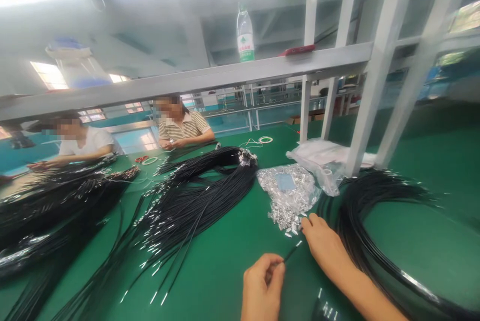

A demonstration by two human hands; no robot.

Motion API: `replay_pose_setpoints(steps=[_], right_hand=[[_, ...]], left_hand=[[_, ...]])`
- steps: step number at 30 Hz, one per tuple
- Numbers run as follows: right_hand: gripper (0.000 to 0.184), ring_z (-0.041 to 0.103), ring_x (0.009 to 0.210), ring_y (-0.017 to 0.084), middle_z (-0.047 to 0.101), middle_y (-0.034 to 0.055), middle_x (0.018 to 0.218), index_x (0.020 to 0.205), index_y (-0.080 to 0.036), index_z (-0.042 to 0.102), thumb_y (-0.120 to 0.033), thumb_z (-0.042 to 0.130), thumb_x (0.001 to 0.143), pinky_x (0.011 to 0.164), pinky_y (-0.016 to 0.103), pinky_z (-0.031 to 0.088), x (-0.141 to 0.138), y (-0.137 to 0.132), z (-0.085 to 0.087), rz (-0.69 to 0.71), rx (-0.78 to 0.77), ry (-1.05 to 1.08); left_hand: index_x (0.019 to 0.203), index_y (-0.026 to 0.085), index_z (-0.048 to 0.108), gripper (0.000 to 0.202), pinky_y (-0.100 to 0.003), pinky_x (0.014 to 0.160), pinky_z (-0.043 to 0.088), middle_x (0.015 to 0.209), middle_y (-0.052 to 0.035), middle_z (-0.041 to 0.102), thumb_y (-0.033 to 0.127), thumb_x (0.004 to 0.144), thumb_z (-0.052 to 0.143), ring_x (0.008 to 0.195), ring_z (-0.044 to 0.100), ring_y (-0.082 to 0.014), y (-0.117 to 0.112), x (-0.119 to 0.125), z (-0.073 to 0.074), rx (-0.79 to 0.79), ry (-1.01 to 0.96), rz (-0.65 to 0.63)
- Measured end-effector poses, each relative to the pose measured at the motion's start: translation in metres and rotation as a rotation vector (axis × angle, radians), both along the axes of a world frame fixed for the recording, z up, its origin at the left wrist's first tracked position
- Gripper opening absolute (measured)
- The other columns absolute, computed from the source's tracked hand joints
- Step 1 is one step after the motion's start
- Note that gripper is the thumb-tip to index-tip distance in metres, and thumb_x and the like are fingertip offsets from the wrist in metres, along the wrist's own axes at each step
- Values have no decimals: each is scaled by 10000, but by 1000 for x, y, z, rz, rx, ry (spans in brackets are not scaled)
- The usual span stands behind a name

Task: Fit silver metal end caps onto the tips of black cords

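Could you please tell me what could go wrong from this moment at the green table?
1. The right hand is at the edge of the loose metal pieces; a careless push might scatter them.
2. The left hand holds a black cable near its tip, so the rest could perhaps snag out of sight.
3. The plastic bottle stands upright on a narrow rail; a bump might tip it.

The heaped small sleeves (284, 217) looked like shiny metal — their bag (317, 193) clear, crinkled plastic; the black cables (350, 211) at right had a glossy sheen — the green tabletop (221, 256), smooth.
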State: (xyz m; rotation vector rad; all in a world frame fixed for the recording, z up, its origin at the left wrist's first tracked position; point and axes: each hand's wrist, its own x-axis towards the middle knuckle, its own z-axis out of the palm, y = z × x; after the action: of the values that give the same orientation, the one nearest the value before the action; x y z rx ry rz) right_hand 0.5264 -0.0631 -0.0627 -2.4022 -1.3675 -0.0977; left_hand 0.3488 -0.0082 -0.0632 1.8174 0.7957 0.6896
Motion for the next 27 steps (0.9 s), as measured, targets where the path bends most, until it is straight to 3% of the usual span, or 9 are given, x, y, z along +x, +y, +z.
replay_pose_setpoints(steps=[3,6,9,11,16,27], right_hand=[[254,573,842,236,592,116,894,841,-137,574,-112,336,927,732,332,444,0,-7,5,22,47,86],[279,553,624,154,583,42,740,849,-164,536,-312,323,953,562,256,435,3,-18,12,97,182,537],[356,498,597,131,555,20,719,840,-158,540,-511,494,829,511,235,388,5,-25,21,166,361,1032],[437,465,607,118,538,12,716,827,-148,546,-574,588,741,529,232,373,3,-27,27,178,401,1149],[487,434,603,105,518,-1,700,840,-132,578,-599,637,713,529,231,340,-4,-25,30,205,361,1240],[430,467,584,111,533,8,671,783,-141,618,-567,608,731,511,230,353,-13,-23,24,262,283,1146]], left_hand=[[858,144,678,271,-221,557,367,636,-8,576,341,819,497,574,480,-128,-1,0,1,-4,-6,13],[857,147,680,266,-220,554,364,620,0,563,340,825,499,570,484,-129,-2,-1,3,1,-2,28],[858,145,680,269,-220,547,351,602,7,546,341,826,499,561,475,-128,-2,-1,4,-2,8,36],[862,141,677,275,-221,549,350,601,8,545,345,826,496,561,471,-128,-1,-1,4,-7,9,35],[882,140,682,286,-235,577,370,644,-15,582,342,828,486,590,487,-140,-1,-2,6,-10,46,0],[887,153,692,255,-232,586,374,673,-20,593,271,842,471,604,490,-139,-6,-2,9,3,61,-30]])
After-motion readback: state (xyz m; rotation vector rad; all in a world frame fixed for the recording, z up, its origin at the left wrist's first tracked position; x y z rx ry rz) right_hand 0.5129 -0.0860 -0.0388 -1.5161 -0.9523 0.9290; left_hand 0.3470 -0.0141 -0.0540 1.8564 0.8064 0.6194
